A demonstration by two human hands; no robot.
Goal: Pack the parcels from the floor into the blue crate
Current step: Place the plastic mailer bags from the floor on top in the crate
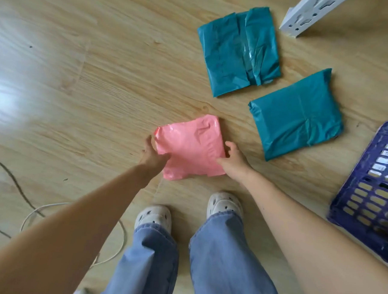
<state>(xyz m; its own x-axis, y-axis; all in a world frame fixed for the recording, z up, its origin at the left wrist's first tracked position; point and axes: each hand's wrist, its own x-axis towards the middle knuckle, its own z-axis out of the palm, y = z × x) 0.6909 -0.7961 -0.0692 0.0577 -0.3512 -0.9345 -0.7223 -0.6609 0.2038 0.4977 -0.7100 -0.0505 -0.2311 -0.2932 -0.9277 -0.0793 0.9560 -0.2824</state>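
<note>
1. The pink parcel [189, 146] is on the wooden floor [102, 76], at 12 o'clock of the person's shoes [225, 203]
2. The left hand [152, 155] grips its 9 o'clock edge, the right hand [234, 162] its 3 o'clock edge
3. The far teal parcel [239, 51] lies at its 1 o'clock, the near teal parcel [296, 113] at 2 o'clock, the blue crate [368, 194] at 4 o'clock

Glossy plastic parcels [189, 146], wood-grain floor [102, 76]

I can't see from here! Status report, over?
Left hand, right hand: both gripping pink parcel. Two green parcels on floor. Blue crate to the right, nothing between.
</note>
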